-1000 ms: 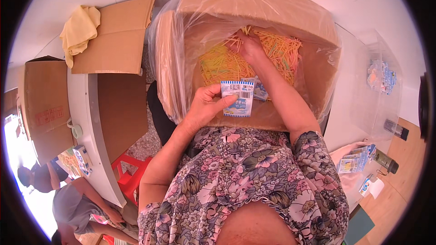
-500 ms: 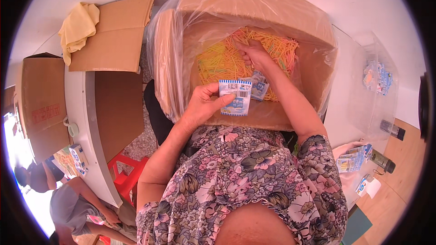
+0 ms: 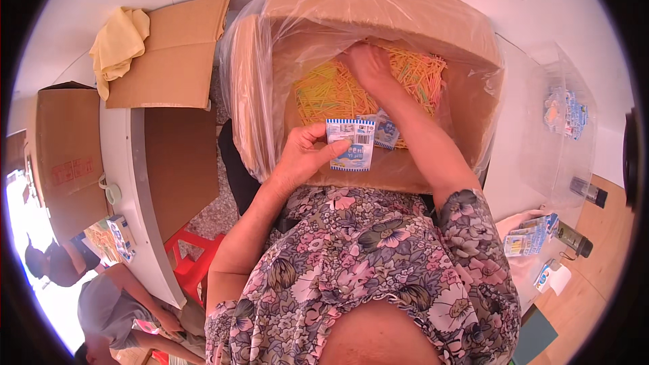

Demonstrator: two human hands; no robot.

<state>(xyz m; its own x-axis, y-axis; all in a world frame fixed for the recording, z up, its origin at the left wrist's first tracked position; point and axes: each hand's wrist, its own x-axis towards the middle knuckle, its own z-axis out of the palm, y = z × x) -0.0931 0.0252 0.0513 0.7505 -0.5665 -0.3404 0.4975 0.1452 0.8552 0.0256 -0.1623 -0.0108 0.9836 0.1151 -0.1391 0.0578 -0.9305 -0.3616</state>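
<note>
In my left hand (image 3: 301, 155) is a small flat packet (image 3: 355, 157), white and blue with striped edges, pinched between thumb and fingers at the near side of the box. My right hand (image 3: 370, 67) is deep in a large cardboard box (image 3: 466, 111), over the far part of a heap of thin yellow, orange and pink sticks (image 3: 328, 98). Its back faces me, and its fingertips are hidden. More of the blue-and-white packets (image 3: 387, 130) lie on the sticks beneath my right forearm. Clear plastic film (image 3: 247, 88) lines the box and hangs over its rim.
At right stands a clear plastic bin (image 3: 588, 105) with packets inside; more packets (image 3: 531, 236) lie below it near a dark bottle (image 3: 573, 240). Leftward are a yellow cloth (image 3: 120, 40) on cardboard (image 3: 176, 47), a closed carton (image 3: 71, 155), a red stool (image 3: 196, 257) and other people (image 3: 118, 307).
My right hand has shifted slightly farther into the box and turned so its back shows and its fingers are hidden. The left hand keeps its packet in nearly the same place.
</note>
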